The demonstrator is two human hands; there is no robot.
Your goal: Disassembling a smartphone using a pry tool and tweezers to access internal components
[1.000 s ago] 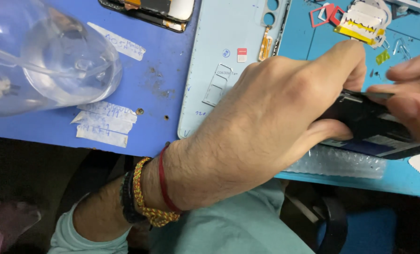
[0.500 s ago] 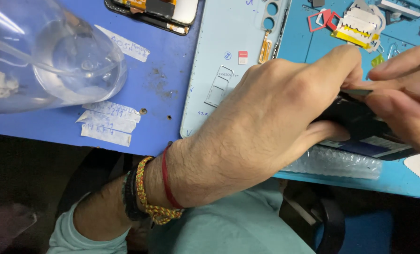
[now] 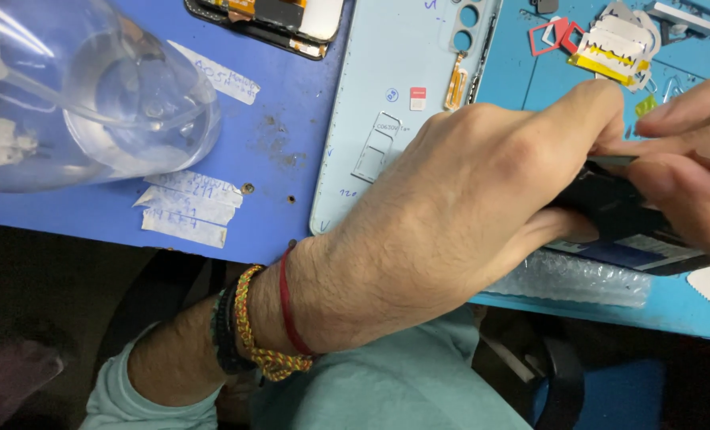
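My left hand (image 3: 466,207) reaches across the blue bench and grips a dark, flat phone (image 3: 618,219) at its near side. My right hand (image 3: 685,171) comes in from the right edge, its fingers pinched on the top edge of the same phone, where a thin grey blade-like piece (image 3: 610,161) shows between thumb and finger. The phone lies over a strip of bubble wrap (image 3: 578,280). Threads and bead bands circle my left wrist (image 3: 263,326).
A pale blue phone back cover (image 3: 403,87) lies beside my left hand. A clear plastic container (image 3: 76,87) stands at far left, with paper labels (image 3: 188,209) taped near the bench edge. A dismantled screen (image 3: 279,20) and small parts (image 3: 610,40) sit at the back.
The view has drifted slightly; my right-hand fingers have shifted a little along the phone's top edge. My left hand keeps its grip in the same place.
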